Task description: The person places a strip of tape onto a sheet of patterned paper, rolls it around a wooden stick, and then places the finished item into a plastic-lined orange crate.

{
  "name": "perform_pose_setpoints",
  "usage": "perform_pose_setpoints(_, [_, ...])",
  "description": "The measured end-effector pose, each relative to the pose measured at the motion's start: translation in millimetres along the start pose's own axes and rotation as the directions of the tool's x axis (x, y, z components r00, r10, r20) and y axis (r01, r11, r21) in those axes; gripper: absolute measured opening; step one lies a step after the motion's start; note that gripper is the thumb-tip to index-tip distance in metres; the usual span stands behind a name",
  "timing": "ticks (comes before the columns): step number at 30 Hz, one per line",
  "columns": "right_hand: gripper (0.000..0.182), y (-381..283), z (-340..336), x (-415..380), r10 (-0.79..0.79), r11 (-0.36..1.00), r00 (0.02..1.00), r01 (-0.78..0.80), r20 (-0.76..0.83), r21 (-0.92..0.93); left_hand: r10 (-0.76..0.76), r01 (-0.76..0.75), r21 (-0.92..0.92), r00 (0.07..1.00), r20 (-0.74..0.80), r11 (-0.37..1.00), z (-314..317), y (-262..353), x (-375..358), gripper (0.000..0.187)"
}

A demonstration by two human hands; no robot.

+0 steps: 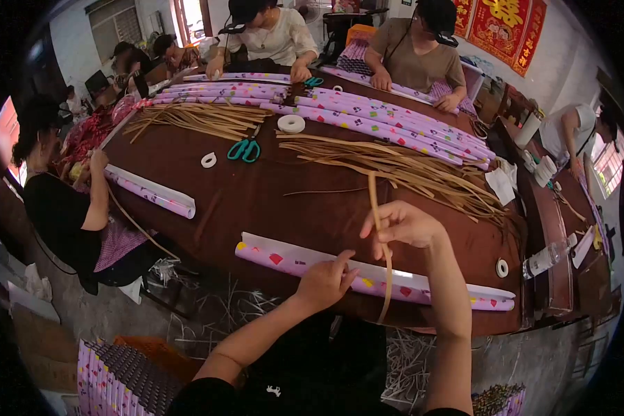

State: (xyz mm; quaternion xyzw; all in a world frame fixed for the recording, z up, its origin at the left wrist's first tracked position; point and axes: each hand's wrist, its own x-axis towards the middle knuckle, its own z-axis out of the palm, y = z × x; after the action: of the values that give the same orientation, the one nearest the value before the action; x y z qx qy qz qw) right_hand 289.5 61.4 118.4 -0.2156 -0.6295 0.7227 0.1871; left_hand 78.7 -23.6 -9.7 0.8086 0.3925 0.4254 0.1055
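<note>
A long purple printed sheet (409,288), partly rolled with its white inner side showing, lies along the near edge of the brown table. My left hand (326,281) rests on its middle, fingers partly bent; whether it pinches anything is unclear. Above the sheet, my right hand (403,225) pinches a thin tan strip (387,277), which hangs nearly upright across the sheet. A pile of similar tan strips (409,170) lies farther up the table, with one loose strip (326,191) left of my right hand.
Teal scissors (244,150), white tape rolls (291,123) and rolled purple tubes (388,125) lie across the table (256,201). Co-workers sit at the far side and left, one holding another purple sheet (149,191). A plastic bottle (549,258) lies at the right.
</note>
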Motion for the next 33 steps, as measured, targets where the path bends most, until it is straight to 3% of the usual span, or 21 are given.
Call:
perform_pose_setpoints(2, [0.012,0.9,21.3,37.5,0.026,1.000,0.989,-0.026,0.144,-0.006,0.122,-0.123,0.097,0.992,0.011,0.988,0.2,-1.6,-3.7,0.026])
perform_pose_setpoints(4, [0.011,16.6,34.6,71.3,0.051,0.994,0.990,-0.063,0.133,0.084,0.211,-0.220,0.199,0.975,0.067,0.955,-8.6,4.8,3.2,0.013])
perform_pose_setpoints(6, [0.011,43.2,33.8,93.6,0.028,0.966,0.996,-0.050,0.088,0.253,0.200,-0.209,0.186,0.977,0.066,0.960,-5.4,1.9,1.0,0.012])
perform_pose_setpoints(8, [0.012,65.4,33.1,100.2,0.005,0.951,1.000,0.001,-0.021,0.309,0.222,-0.225,0.191,0.974,0.035,0.956,-2.8,1.9,0.3,0.012])
perform_pose_setpoints(9, [0.011,67.9,35.1,98.9,0.063,0.968,0.997,-0.052,-0.041,0.245,0.219,-0.220,0.201,0.975,0.031,0.955,-1.5,2.4,-0.8,0.012])
perform_pose_setpoints(14, [0.008,61.9,42.5,95.1,0.018,0.975,0.998,-0.006,-0.052,0.223,0.168,-0.165,0.193,0.986,0.002,0.967,1.2,-1.8,-1.9,0.014])
perform_pose_setpoints(17, [0.011,62.9,37.9,94.8,0.040,0.984,0.981,-0.007,-0.189,0.176,0.154,-0.156,0.172,0.988,0.027,0.973,-2.4,-2.4,-3.2,0.016])
perform_pose_setpoints(19, [0.011,63.8,35.9,94.1,0.053,0.983,0.977,-0.014,-0.207,0.183,0.185,-0.194,0.157,0.980,0.075,0.968,-10.4,-2.9,-0.8,0.016])
perform_pose_setpoints(21, [0.012,70.1,35.8,95.7,0.046,0.977,0.979,-0.003,-0.198,0.211,0.207,-0.253,0.207,0.954,0.218,0.945,-18.1,-1.5,-0.2,0.014])
perform_pose_setpoints(23, [0.014,71.3,39.0,96.0,0.010,0.983,0.978,0.029,-0.210,0.180,0.170,-0.234,0.235,0.950,0.262,0.944,-32.2,2.5,1.7,0.015])
perform_pose_setpoints(25, [0.013,64.7,43.2,94.1,0.010,0.980,0.982,0.028,-0.189,0.199,-0.109,-0.006,0.332,0.939,0.325,0.943,-49.9,1.1,3.6,0.017])
perform_pose_setpoints(26, [0.012,62.9,44.4,93.3,0.012,0.978,0.986,0.023,-0.168,0.207,-0.023,-0.079,0.338,0.958,0.285,0.938,-57.8,-6.6,3.9,0.016])
perform_pose_setpoints(27, [0.012,65.1,44.2,93.9,0.013,0.977,0.985,0.024,-0.170,0.213,-0.062,-0.020,0.334,0.970,0.234,0.942,-66.0,-15.4,4.4,0.015])
perform_pose_setpoints(29, [0.013,70.4,43.7,96.5,0.025,0.999,0.987,-0.020,-0.159,0.031,-0.148,0.083,0.309,0.970,0.193,0.948,-82.8,-34.8,0.3,0.015])
perform_pose_setpoints(31, [0.014,72.6,53.4,97.7,0.018,0.999,0.990,-0.014,-0.140,0.030,-0.238,0.158,0.390,0.957,0.166,0.907,-102.6,-40.4,-4.9,0.016])
perform_pose_setpoints(32, [0.015,73.8,57.4,98.3,0.013,1.000,0.993,-0.011,-0.120,0.018,-0.271,0.219,0.268,0.947,0.172,0.938,-109.4,-48.3,-13.5,0.020])
perform_pose_setpoints(33, [0.015,79.3,58.9,100.0,0.015,1.000,0.992,-0.012,-0.124,0.027,-0.272,0.219,0.268,0.945,0.182,0.938,-113.4,-55.0,-20.8,0.020])
